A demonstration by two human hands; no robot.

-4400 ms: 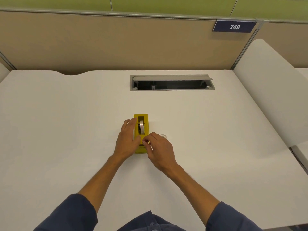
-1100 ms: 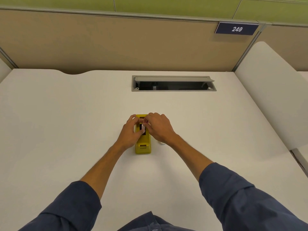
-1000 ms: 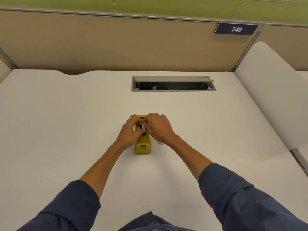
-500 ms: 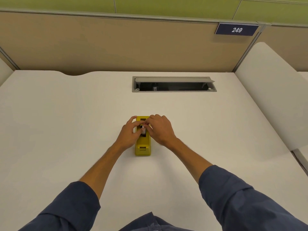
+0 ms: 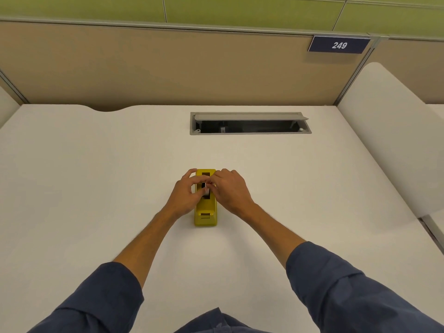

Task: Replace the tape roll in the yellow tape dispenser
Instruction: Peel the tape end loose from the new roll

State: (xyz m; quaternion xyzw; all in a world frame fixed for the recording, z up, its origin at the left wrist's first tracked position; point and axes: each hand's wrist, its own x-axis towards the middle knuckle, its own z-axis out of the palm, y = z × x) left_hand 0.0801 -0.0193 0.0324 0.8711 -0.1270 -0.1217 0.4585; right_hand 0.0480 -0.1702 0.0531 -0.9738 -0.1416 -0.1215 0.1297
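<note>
The yellow tape dispenser lies on the white desk with its cutter end toward me. A whitish tape roll sits in the dispenser's slot, mostly hidden by fingers. My left hand is at the dispenser's left side, thumb and forefinger pinching the roll. My right hand comes in from the right, its fingertips also on the roll over the slot. A second roll that lay right of the dispenser is hidden behind my right hand.
A grey cable hatch stands open at the back of the desk. A beige partition with a "249" sign rises behind. A white side panel borders the desk on the right.
4.4 s ago both hands were at the dispenser's near cutter end; now they sit over the slot on the roll. Over the last second the hands barely shifted.
</note>
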